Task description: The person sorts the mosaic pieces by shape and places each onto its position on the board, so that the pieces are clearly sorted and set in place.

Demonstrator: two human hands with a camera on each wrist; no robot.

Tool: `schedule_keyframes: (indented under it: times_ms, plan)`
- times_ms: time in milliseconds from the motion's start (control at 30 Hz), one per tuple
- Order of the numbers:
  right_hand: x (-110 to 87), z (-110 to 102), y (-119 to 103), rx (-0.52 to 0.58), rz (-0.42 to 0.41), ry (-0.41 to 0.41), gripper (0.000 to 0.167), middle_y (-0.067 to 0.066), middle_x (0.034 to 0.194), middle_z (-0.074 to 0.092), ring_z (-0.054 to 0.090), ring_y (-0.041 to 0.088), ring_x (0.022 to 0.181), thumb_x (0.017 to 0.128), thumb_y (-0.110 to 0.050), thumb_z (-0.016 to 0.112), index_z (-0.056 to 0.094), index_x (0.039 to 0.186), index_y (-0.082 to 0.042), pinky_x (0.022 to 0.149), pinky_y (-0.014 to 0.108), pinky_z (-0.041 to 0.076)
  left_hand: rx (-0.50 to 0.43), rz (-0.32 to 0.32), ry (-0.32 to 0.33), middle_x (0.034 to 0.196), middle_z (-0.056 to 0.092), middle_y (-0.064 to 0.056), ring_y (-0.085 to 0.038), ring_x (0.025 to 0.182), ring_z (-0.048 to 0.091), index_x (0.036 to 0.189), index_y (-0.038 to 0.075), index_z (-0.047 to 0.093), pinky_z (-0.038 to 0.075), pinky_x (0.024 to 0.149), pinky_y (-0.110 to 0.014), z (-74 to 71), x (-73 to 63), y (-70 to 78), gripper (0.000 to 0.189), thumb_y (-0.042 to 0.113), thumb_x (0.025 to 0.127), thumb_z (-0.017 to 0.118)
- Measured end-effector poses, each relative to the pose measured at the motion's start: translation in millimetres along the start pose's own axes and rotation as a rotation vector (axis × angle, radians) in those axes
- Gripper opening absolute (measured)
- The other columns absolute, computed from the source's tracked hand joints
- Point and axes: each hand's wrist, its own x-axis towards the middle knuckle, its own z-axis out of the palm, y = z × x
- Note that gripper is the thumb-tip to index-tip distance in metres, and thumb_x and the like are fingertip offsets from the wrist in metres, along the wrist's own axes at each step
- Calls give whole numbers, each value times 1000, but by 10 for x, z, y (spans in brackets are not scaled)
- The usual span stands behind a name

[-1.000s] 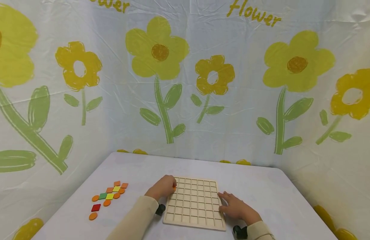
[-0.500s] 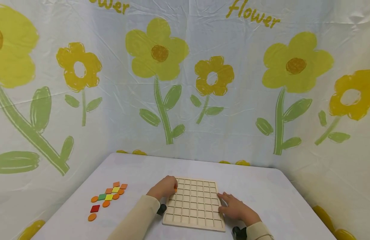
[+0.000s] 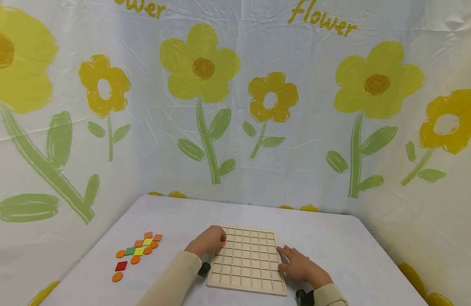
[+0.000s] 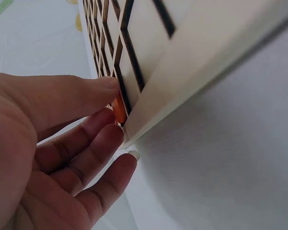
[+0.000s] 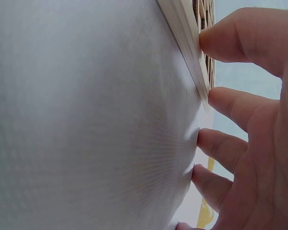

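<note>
A pale wooden board [image 3: 251,263] with a grid of square recesses lies flat on the table. My left hand [image 3: 207,241] is at its left edge, towards the far end. Between thumb and fingers it pinches a small orange piece [image 4: 119,111] that stands in or against a recess by the rim; whether it is round or square is hidden. My right hand [image 3: 301,265] rests at the board's right edge with fingers spread. In the right wrist view, its thumb and a finger touch the rim, while the other fingertips [image 5: 201,136] rest on the table.
Left of the board, several loose flat pieces lie on the white table [image 3: 181,212]: orange discs [image 3: 117,276], a red square [image 3: 121,265], a green square [image 3: 130,251], yellow squares [image 3: 139,251] and orange squares [image 3: 157,237]. A flower-printed cloth [image 3: 235,127] hangs around the table.
The left hand has shifted very slightly at the board's edge, still pinching the orange piece. The right hand and the loose pieces stay where they were.
</note>
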Motion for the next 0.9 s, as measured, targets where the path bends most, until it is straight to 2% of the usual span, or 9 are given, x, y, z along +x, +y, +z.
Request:
schedule_keyframes:
  times_ms: [167,233,400,500,667,900]
  plan:
    - [-8,9,11,-7,0,7,61,22,151,38,30,47,140,86,-34,61,49,142,-14,105,73,20,-17,-12,13,92,69,-3,-16,86,60,95,5,73,52,78,-36,11,-18,-36,12,6,86,65]
    - [-3,8,15,-7,8,7,61,21,151,38,29,47,140,86,-35,61,49,142,-14,106,72,19,-33,-27,16,100,69,-6,-20,96,63,102,4,72,52,85,-40,-11,-39,-42,17,10,87,66]
    - [24,2,25,-8,28,1,61,21,152,37,28,47,141,86,-37,62,48,142,-15,106,72,18,-70,-30,21,111,67,-12,-30,107,62,110,2,69,50,90,-46,-73,-100,-93,25,17,90,65]
    - [32,-8,31,-14,31,-1,62,21,152,37,28,47,141,87,-37,62,48,142,-15,106,72,18,-67,-37,25,112,66,-11,-29,107,62,113,3,67,50,90,-45,-109,-125,-141,28,20,91,64]
    - [37,-8,43,-22,24,6,62,21,152,37,28,47,141,86,-37,61,48,142,-15,106,72,19,-47,-94,40,105,65,-8,-23,99,60,110,5,68,50,88,-44,-187,-179,-203,25,21,90,67]
    - [45,13,48,-13,14,2,62,21,152,37,28,46,141,86,-37,62,48,143,-15,106,72,18,-26,-165,56,106,65,-6,-22,98,60,109,7,68,50,89,-44,-282,-277,-334,25,22,89,68]
